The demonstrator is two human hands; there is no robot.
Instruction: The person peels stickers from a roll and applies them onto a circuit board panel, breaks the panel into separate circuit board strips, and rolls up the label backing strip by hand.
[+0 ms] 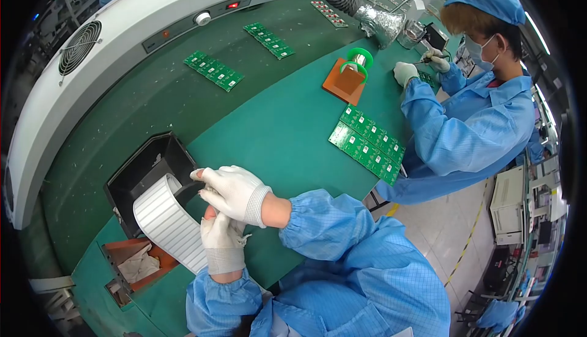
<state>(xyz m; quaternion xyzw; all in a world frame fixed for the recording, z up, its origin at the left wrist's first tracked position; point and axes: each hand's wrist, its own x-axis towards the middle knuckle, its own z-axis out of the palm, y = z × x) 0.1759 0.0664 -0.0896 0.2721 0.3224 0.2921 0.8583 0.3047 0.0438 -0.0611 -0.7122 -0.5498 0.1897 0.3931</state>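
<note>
1. The white ribbed strip [168,215] curves out of the black bin [131,181], passing beside our left hand [223,233]. We judge it light and flexible, prone to creasing; its flat edges look the safest hold.

2. Our right hand [235,193] has bent fingers, with the dark curved piece [185,194] reaching between thumb and forefinger; we cannot tell how firmly it is pinched. That piece seems thin and springy, best taken near its end.

3. Our left hand is curled just below the right; we cannot see what its fingertips press on.

4. The bin's walls crowd the strip, and the brown tray [165,260] with crumpled material [139,267] lies beside it.

5. Farther along the bench [275,135] we see green circuit boards [367,144], a green-flanged spool [359,59] and a co-worker's gloved hand [405,73].
</note>
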